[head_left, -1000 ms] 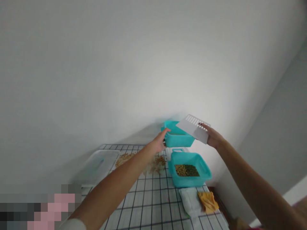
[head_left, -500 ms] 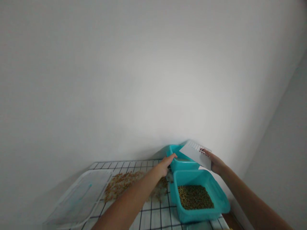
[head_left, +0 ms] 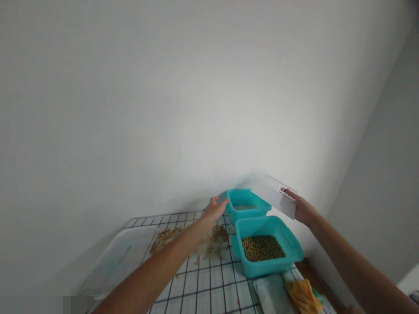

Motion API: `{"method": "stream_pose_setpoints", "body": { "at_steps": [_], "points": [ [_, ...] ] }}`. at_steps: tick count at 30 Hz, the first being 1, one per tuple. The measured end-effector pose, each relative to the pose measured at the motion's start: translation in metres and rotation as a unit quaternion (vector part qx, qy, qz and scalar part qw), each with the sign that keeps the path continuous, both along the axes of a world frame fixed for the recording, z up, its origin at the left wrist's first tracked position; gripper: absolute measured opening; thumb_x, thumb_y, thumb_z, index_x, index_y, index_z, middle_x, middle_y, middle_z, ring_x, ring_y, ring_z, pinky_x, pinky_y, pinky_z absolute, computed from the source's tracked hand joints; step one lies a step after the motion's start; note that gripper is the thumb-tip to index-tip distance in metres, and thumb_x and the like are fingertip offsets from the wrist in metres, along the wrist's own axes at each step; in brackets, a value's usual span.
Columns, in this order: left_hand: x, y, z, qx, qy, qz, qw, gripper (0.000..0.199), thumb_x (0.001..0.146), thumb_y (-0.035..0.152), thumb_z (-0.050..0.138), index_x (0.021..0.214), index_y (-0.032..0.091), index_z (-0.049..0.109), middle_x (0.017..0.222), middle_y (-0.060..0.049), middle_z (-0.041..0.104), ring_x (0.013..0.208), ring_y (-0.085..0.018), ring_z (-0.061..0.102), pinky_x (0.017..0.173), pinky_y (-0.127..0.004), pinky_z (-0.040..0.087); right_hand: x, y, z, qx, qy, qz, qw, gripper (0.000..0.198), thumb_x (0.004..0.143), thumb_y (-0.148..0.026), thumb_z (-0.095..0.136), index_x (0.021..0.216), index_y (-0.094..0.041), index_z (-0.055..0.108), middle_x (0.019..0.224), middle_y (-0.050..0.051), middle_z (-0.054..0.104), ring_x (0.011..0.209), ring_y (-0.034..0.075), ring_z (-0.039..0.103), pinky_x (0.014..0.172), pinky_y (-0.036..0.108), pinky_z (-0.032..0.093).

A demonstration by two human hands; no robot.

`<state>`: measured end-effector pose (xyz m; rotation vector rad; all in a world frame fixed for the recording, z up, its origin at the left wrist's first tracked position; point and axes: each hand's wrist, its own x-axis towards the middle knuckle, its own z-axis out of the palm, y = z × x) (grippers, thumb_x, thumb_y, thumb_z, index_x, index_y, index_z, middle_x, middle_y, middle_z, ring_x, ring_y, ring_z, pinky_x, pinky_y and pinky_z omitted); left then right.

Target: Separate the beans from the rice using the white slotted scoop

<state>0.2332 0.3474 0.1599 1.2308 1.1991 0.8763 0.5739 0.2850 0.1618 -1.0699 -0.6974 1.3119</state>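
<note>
My left hand (head_left: 216, 209) is beside the left rim of the far teal container (head_left: 232, 213), thumb and fingers apart. Pale contents show at the bottom of that container. My right hand (head_left: 303, 210) grips a thin white panel (head_left: 278, 200) with a row of slots along its upper edge. The panel is tilted above and to the right of the far container, and its left end is blurred. In front stands a second teal container (head_left: 252, 270), holding greenish-brown beans or seeds (head_left: 263, 247).
Loose brownish bits (head_left: 212, 244) lie scattered over the white, black-gridded table surface (head_left: 204, 288). A translucent lid (head_left: 121, 257) rests at left. By the near edge are a pale flat packet (head_left: 273, 292) and an orange-yellow packet (head_left: 303, 296). A wall (head_left: 196, 109) rises behind.
My left hand has come off the far container's rim and moved slightly left. The white panel in my right hand has shifted up and right, uncovering more of that container. The view has shifted.
</note>
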Motion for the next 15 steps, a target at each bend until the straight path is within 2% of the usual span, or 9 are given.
{"method": "stream_pose_setpoints", "body": {
  "at_steps": [2, 7, 10, 15],
  "points": [
    [-0.008, -0.02, 0.002, -0.02, 0.023, -0.013, 0.999, 0.055, 0.074, 0.054, 0.074, 0.116, 0.025, 0.053, 0.113, -0.01, 0.067, 0.109, -0.029, 0.061, 0.078, -0.034, 0.048, 0.011, -0.022, 0.006, -0.035, -0.011, 0.0, 0.999, 0.013, 0.092, -0.032, 0.059, 0.097, -0.022, 0.065, 0.077, 0.002, 0.077, 0.059, 0.017, 0.071, 0.058, 0.026, 0.057],
    [-0.017, -0.074, -0.003, -0.128, 0.029, -0.137, 0.982, 0.051, 0.067, 0.053, 0.08, 0.1, 0.022, 0.055, 0.085, -0.007, 0.07, 0.069, -0.024, 0.067, 0.066, -0.04, 0.051, 0.006, -0.076, 0.005, -0.13, -0.032, 0.07, 0.989, 0.025, 0.086, -0.037, 0.068, 0.098, -0.015, 0.068, 0.082, 0.01, 0.078, 0.065, 0.024, 0.073, 0.064, 0.036, 0.061],
    [-0.013, -0.091, -0.011, -0.149, 0.004, -0.171, 0.974, 0.049, 0.066, 0.048, 0.083, 0.095, 0.02, 0.055, 0.084, -0.008, 0.072, 0.069, -0.023, 0.069, 0.071, -0.042, 0.053, -0.012, -0.09, -0.003, -0.152, -0.035, 0.097, 0.983, 0.035, 0.085, -0.04, 0.069, 0.106, -0.012, 0.067, 0.09, 0.013, 0.078, 0.071, 0.025, 0.075, 0.069, 0.037, 0.061],
    [0.002, -0.093, -0.025, -0.129, -0.054, -0.156, 0.978, 0.035, 0.069, 0.035, 0.081, 0.09, 0.019, 0.06, 0.085, -0.007, 0.074, 0.073, -0.019, 0.069, 0.077, -0.039, 0.056, -0.029, -0.088, -0.007, -0.157, -0.035, 0.093, 0.983, 0.034, 0.089, -0.038, 0.063, 0.113, -0.014, 0.063, 0.085, 0.009, 0.078, 0.069, 0.023, 0.075, 0.071, 0.035, 0.061]
  ]
}}
